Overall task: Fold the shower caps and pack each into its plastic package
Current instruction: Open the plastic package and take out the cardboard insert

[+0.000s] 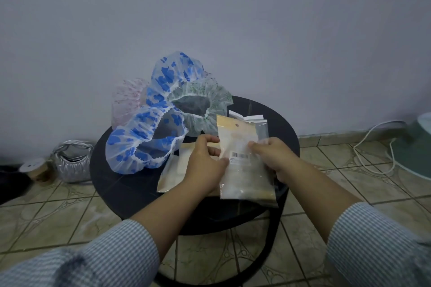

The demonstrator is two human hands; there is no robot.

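Striped sleeves (121,247) nearest, left hand (205,165) and right hand (272,156) both pinching plastic package (245,170), blue shower caps (149,133) on round bench (116,182)

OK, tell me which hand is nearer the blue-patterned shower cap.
Left. The left hand sits just right of the blue-patterned shower cap, almost touching its rim; the right hand is farther right, beyond the plastic package both hold.
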